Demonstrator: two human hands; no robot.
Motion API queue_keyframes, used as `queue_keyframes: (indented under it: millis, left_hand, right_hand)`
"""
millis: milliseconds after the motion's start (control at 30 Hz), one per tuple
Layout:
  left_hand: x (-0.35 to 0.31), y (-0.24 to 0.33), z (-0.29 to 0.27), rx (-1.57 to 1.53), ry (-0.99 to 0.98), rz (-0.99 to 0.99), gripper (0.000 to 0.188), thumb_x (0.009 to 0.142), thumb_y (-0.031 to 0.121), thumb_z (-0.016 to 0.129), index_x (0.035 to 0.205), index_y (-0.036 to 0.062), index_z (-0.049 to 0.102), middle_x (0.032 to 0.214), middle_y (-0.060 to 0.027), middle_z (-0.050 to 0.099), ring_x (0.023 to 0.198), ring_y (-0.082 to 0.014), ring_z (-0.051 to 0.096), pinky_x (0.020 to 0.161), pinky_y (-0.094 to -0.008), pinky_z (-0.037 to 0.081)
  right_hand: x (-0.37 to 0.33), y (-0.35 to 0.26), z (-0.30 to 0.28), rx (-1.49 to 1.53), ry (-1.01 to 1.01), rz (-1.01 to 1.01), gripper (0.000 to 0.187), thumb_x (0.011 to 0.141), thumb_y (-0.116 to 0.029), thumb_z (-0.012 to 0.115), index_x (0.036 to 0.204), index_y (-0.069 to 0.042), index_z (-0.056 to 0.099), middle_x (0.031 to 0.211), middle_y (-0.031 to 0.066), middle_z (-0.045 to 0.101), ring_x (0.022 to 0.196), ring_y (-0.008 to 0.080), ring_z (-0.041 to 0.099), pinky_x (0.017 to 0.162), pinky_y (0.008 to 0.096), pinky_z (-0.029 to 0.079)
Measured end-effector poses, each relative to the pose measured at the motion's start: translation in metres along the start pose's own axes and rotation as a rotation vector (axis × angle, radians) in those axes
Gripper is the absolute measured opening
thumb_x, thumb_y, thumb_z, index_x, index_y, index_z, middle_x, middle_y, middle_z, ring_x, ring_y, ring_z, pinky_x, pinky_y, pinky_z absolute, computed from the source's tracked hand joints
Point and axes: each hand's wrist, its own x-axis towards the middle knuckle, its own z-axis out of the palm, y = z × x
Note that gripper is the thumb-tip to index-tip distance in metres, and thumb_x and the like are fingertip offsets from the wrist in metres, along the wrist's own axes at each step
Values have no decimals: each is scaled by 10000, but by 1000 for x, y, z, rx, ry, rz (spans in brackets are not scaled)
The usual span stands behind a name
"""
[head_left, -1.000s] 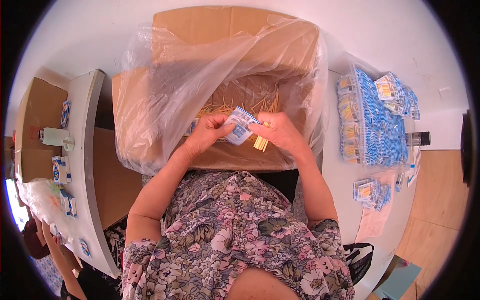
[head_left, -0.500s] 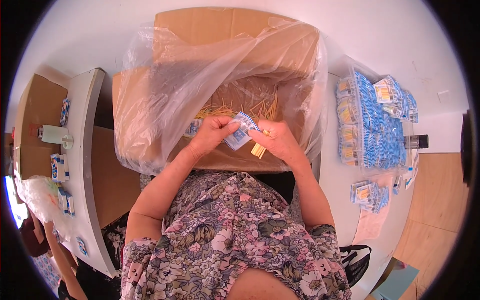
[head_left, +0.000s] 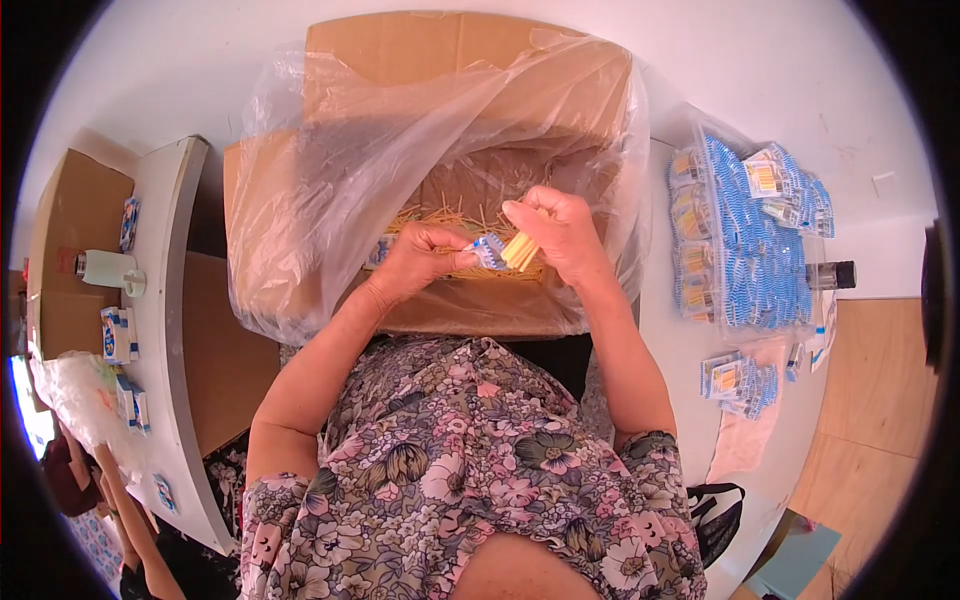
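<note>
Pinched in the fingers of my left hand is a small blue-and-white plastic packet, now partly bunched. My right hand grips a bundle of thin yellow sticks, its lower ends close beside the packet; whether any are inside I cannot tell. Both hands are over an open cardboard box lined with a clear plastic bag. More loose yellow sticks lie in the box behind my hands. Next to my left wrist, another packet is partly visible.
To the right stands a clear plastic bin packed with filled packets. A few more packets lie on a pink cloth nearer me. On the left table are a pale bottle and small packs; another person's arm reaches in there.
My right hand has risen and turned, tilting the yellow sticks toward the packet. The packet, spread flat between both hands before, is now held by my left hand alone.
</note>
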Motion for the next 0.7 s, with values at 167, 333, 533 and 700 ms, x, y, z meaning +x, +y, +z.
queue_keyframes:
  millis: [167,333,533,700]
  left_hand:
    - [1,5,4,-21,-44,-45,160,776,64,669,926,7,677,889,-24,661,816,-66,558,756,-217,450]
    - [1,-2,3,-173,-21,-151,178,806,120,650,950,20,675,857,15,651,790,-55,542,752,-216,445]
    - [14,-9,20,233,-31,-313,206,814,168,631,941,11,669,851,23,634,774,-48,523,715,-219,436]
    - [11,7,55,89,-113,-33,298,767,232,658,943,-8,644,814,0,607,776,-95,550,715,-230,435]
  right_hand:
    - [2,-7,9,-586,102,-272,219,809,-189,626,722,-8,537,530,33,476,493,77,460,457,258,363]
    - [-8,-29,22,-708,10,-305,215,797,-196,633,767,-6,539,556,66,490,539,90,484,505,256,387]
    - [-43,-16,1,-761,234,-520,172,760,-132,653,874,-24,583,738,88,571,652,176,579,581,324,453]
    - [-110,0,-29,-807,319,-534,194,729,-145,683,873,-45,599,790,101,593,686,276,577,602,319,464]
